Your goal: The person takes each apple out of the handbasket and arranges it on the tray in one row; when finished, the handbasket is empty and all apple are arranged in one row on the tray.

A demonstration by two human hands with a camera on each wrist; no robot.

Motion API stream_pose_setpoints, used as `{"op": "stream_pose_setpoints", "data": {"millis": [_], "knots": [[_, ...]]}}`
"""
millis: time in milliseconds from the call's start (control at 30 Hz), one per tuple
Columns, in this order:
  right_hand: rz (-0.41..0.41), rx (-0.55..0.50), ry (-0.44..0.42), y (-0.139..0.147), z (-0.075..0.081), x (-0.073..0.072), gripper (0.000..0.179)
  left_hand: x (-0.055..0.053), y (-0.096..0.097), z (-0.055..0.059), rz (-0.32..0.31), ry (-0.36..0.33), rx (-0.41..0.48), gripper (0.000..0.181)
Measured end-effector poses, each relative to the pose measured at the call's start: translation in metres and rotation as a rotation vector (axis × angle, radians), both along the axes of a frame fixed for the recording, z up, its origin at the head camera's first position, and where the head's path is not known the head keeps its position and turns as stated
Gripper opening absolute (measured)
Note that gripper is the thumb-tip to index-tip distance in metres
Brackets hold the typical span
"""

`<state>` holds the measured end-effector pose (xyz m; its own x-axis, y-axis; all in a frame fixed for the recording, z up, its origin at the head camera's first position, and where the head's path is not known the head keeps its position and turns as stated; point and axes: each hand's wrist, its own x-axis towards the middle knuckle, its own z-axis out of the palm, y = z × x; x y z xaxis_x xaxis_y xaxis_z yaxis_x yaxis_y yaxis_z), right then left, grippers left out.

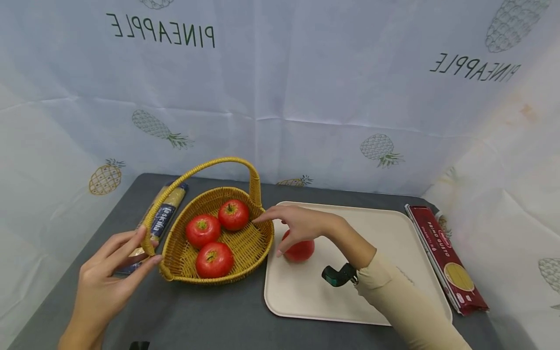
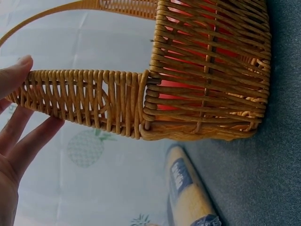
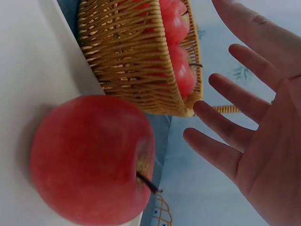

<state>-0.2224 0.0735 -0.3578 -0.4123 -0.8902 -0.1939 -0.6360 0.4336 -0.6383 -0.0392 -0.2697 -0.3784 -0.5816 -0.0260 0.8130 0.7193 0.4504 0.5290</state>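
A yellow-brown wicker basket [image 1: 245, 248] with a tall arched handle holds three red apples, one of them the front apple [image 1: 214, 260]. My left hand [image 1: 107, 272] pinches the left side of the basket's handle [image 2: 84, 96] between thumb and fingers. Another red apple [image 3: 94, 160] sits on the cream tray [image 1: 341, 301], close to the basket. Above that apple is my right hand [image 1: 302, 226], its fingers spread and apart from the fruit. The right wrist view shows the palm with nothing in it.
Behind the basket's left side lies a pasta packet [image 1: 164, 214] in blue and clear wrapping. A dark red spaghetti packet [image 1: 446, 257] lies along the tray's right edge. A pineapple-print curtain [image 1: 306, 97] hangs behind the grey table [image 1: 210, 316].
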Motion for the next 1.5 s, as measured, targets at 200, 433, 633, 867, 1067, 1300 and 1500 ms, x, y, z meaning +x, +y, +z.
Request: {"op": "stream_pose_setpoints", "data": {"millis": [200, 433, 633, 867, 1067, 1300, 1500], "knots": [[0.02, 0.005, -0.019, -0.013, 0.005, 0.002, 0.082, -0.002, 0.002, 0.002, -0.023, 0.001, 0.0, 0.065], [0.05, -0.007, -0.03, -0.029, 0.013, 0.005, 0.081, -0.001, 0.001, 0.002, -0.019, -0.018, -0.001, 0.065], [0.107, 0.003, -0.022, -0.044, 0.015, 0.005, 0.079, 0.0, 0.0, 0.001, -0.013, -0.016, 0.004, 0.064], [0.192, 0.045, -0.059, -0.066, 0.017, 0.001, 0.08, -0.001, 0.0, 0.001, -0.021, -0.009, 0.014, 0.062], [0.259, 0.076, -0.076, -0.083, 0.023, 0.0, 0.084, -0.002, 0.001, 0.001, -0.037, -0.007, 0.026, 0.059], [0.329, 0.086, -0.1, -0.102, 0.025, 0.0, 0.082, -0.003, -0.003, -0.003, -0.031, -0.014, 0.024, 0.06], [0.347, 0.115, -0.127, -0.116, 0.021, -0.001, 0.078, -0.004, -0.002, -0.004, -0.048, -0.002, 0.042, 0.057]]}}
